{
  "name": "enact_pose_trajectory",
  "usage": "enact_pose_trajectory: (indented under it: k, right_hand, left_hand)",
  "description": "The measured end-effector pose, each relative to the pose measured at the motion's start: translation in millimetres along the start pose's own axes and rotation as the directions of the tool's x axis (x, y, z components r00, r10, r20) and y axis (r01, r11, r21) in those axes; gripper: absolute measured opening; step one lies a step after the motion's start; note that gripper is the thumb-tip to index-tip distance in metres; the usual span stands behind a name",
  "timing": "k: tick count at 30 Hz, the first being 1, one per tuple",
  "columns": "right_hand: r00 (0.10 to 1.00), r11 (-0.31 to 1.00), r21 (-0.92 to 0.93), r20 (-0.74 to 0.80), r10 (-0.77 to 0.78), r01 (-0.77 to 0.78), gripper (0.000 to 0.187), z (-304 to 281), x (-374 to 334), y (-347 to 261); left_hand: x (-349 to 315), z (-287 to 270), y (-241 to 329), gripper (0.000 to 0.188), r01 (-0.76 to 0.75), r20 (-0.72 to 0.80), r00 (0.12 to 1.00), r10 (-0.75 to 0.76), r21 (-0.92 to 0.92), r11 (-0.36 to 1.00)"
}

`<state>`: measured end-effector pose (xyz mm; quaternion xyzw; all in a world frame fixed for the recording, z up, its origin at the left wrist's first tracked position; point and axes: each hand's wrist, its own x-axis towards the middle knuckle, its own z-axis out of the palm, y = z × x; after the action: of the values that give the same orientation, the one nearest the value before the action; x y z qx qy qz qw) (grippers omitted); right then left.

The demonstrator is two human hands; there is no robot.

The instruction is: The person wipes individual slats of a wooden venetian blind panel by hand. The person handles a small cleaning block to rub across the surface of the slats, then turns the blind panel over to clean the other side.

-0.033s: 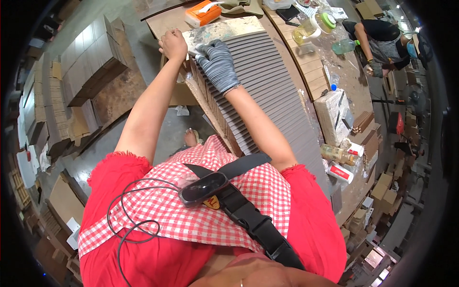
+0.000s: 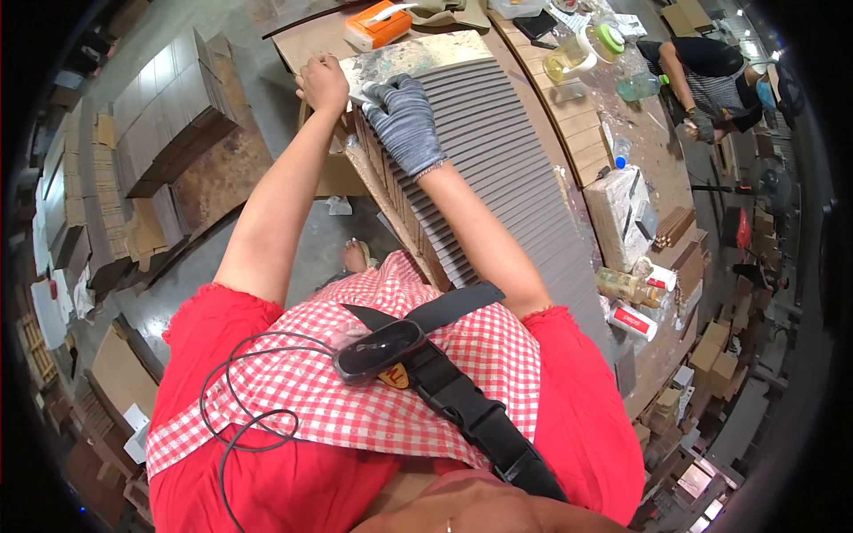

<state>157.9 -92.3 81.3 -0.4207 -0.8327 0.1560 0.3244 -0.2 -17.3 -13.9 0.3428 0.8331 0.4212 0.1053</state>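
The bare left hand [image 2: 322,83] pinches the near edge of a pale, paint-smeared flat sheet [image 2: 418,55] lying at the far end of a long fanned row of grey cardboard strips [image 2: 506,169] on the bench. The grey-gloved right hand [image 2: 402,115] presses flat, fingers spread, on the strips just beside it (gripping nothing). Judging by that, nearly the whole row toward the body is untouched.

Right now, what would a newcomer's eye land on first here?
Probably the long fanned row of grey sheets running up the middle of the workbench. At its far end both hands meet: the bare left hand and the grey-gloved right hand press on the top sheets. Next, the stacks of brown cardboard on the floor at left, and the orange box at the top.
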Motion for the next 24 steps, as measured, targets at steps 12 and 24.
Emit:
enact_pose_trajectory:
  k: [12, 24]
  right_hand:
    - [0.993, 0.995, -0.004, -0.065, 0.094, -0.095, 0.027, -7, -11, 19]
    - [0.998, 0.985, -0.170, -0.060, 0.021, -0.031, 0.024, -23, -7, 42]
  left_hand:
    - [9, -3, -11, 0.036, -0.019, -0.044, 0.999, 0.018, -0.018, 1.000]
    - [8, 0, -13, 0.036, 0.018, -0.043, 0.999, -0.019, -0.012, 1.000]
